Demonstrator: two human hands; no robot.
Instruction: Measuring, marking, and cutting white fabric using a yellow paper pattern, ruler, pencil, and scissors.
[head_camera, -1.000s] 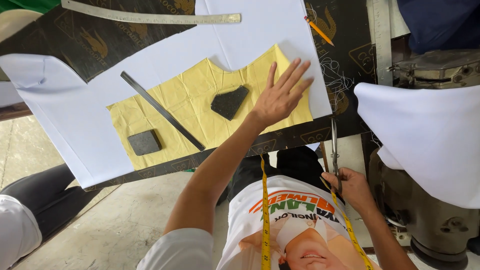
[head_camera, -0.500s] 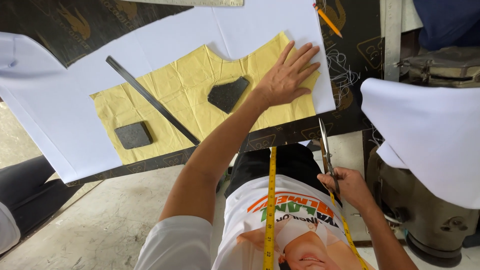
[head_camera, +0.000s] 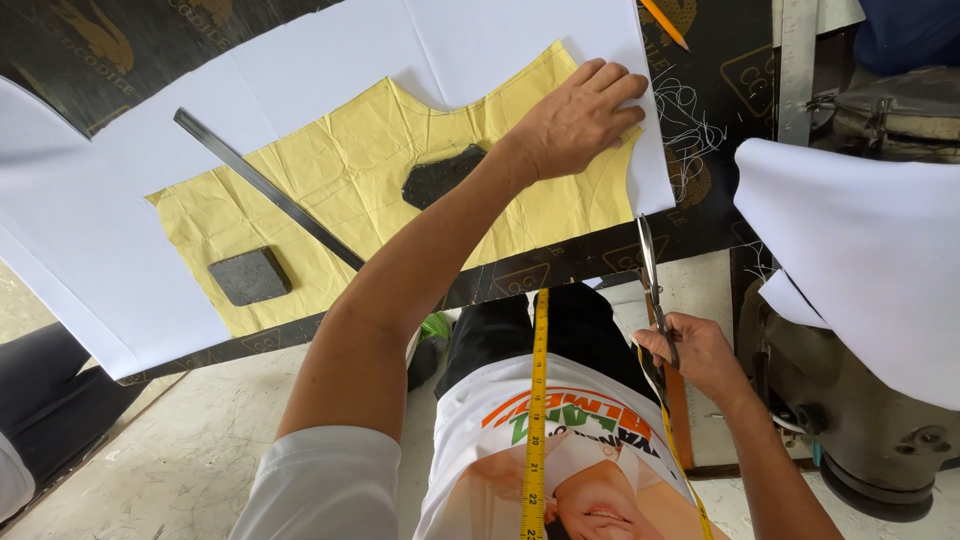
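Observation:
My left hand (head_camera: 580, 118) lies flat, fingers together, on the right edge of a yellow paper pattern (head_camera: 340, 190) that rests on white fabric (head_camera: 90, 230) spread over the dark table (head_camera: 590, 255). My right hand (head_camera: 695, 350) grips a pair of scissors (head_camera: 650, 270) below the table edge, blades pointing up at the fabric's lower right corner. Two dark stone weights (head_camera: 440, 175) (head_camera: 250, 277) and a black metal ruler (head_camera: 265, 188) sit on the pattern. A yellow tape measure (head_camera: 537, 400) hangs from my neck.
A pencil (head_camera: 662, 22) and loose threads (head_camera: 690, 130) lie on the table's right part beside a steel ruler (head_camera: 798, 60). White cloth (head_camera: 860, 250) drapes over a sewing machine (head_camera: 880, 440) at right. Another person's dark-trousered leg (head_camera: 40, 390) is at lower left.
My left hand closed its spread fingers and slid to the pattern's right edge. My right hand raised the scissors toward the fabric corner. The view shifted closer.

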